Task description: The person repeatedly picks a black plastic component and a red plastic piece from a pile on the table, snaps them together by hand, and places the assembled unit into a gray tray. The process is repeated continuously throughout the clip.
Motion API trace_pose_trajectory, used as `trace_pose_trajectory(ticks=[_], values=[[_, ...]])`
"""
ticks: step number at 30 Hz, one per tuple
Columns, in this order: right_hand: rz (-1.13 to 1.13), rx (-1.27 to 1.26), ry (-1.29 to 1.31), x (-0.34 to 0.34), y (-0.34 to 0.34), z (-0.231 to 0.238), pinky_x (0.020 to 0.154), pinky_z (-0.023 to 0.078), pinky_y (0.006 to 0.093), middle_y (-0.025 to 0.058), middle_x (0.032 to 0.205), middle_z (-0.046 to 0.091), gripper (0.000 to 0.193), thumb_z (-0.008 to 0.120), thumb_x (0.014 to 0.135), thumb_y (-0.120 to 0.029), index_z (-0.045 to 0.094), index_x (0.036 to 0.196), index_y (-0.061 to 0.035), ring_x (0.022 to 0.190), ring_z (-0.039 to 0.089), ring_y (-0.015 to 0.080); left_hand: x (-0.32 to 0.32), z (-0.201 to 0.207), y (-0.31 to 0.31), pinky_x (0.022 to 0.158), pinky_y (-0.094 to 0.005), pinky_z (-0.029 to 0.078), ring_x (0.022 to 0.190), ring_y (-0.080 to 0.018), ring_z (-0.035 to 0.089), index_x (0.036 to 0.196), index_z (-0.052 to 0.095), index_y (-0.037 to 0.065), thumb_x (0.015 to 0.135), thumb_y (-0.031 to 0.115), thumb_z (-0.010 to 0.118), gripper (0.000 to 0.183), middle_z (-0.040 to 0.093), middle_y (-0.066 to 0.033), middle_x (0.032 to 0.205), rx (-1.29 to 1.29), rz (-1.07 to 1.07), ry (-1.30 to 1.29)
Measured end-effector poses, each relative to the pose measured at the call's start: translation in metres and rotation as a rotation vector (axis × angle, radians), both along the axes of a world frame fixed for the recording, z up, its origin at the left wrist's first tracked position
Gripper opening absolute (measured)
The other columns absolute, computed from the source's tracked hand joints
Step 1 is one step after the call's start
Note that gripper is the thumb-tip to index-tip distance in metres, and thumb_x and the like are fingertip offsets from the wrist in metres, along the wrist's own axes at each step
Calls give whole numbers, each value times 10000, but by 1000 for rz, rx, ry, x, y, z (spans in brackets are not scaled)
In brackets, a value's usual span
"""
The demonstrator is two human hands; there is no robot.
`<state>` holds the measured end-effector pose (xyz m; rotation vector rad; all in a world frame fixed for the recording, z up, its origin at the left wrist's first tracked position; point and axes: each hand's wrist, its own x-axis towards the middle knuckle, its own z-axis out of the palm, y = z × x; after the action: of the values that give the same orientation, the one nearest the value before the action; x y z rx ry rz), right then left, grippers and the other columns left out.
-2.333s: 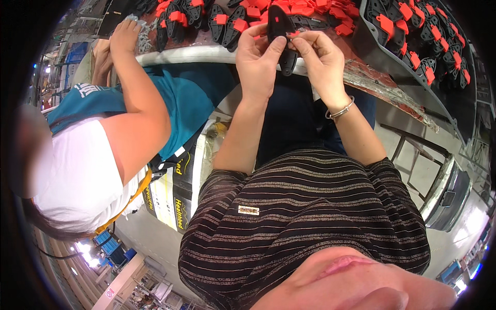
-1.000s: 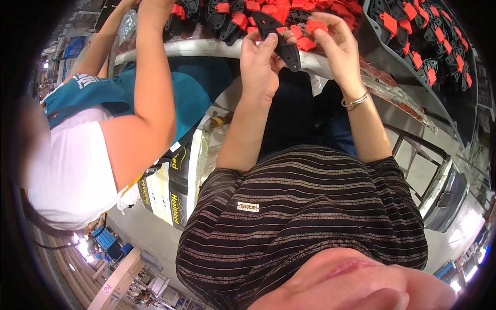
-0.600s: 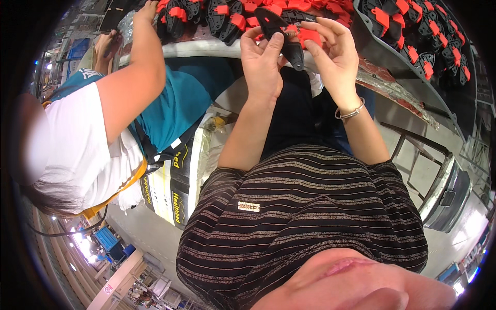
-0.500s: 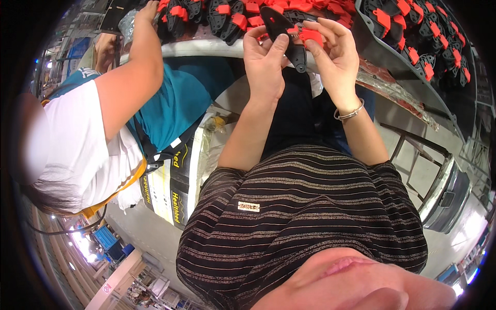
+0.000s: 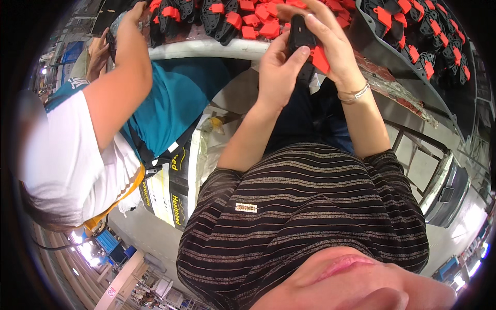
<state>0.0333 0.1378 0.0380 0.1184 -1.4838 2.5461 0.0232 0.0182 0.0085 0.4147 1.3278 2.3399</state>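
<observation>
In front of me, at the upper middle, I hold a black plastic part (image 5: pixel 301 35) with a long slim plate shape. A red plastic piece (image 5: pixel 320 60) sticks out from its side, close to my right palm. My left hand (image 5: pixel 279 70) is closed on the black part, its thumb pressed on the near side. My right hand (image 5: pixel 337 49) wraps round the other side, thumb against the part's upper end and fingers beyond it. How the red piece joins the black part is hidden.
Loose red pieces (image 5: pixel 266 11) and black parts with red pieces (image 5: pixel 222 19) cover the table behind a white padded edge (image 5: pixel 206 49). A grey bin (image 5: pixel 385 51) of similar parts stands at the right. A co-worker (image 5: pixel 82 124) sits at my left, one arm reaching over the table.
The black part has turned in my hands and moved slightly. My right thumb has shifted from the red piece up to the black part. The co-worker's arm has moved a little left.
</observation>
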Motion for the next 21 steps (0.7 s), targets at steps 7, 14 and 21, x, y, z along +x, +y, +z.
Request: trace_pose_trajectory(ticks=[7,14,21], values=[[-84,71,-87,5,-8,16,777,428,221,24,913,564,237,434,978,-187,509,1138,-28,850,529,87,5,7,-2,1029,-282,323,1240,-165,395,1415,183,-47,913,1,476,583,391,-122,1349,-133,-61,368],[-226,138,-64,-4,-9,-12,712,457,264,65,733,566,391,355,983,-333,530,817,-26,727,565,148,5,3,-2,1097,-303,198,1365,-222,257,1396,203,-121,955,70,450,540,287,-188,1461,-336,-34,562],[-90,-196,2,-14,-4,-28,702,429,219,15,818,559,264,405,986,-283,525,912,-59,766,525,90,-6,-10,1,1033,-318,314,1253,-255,437,1302,421,-54,909,63,491,416,482,-176,1326,-324,58,431]])
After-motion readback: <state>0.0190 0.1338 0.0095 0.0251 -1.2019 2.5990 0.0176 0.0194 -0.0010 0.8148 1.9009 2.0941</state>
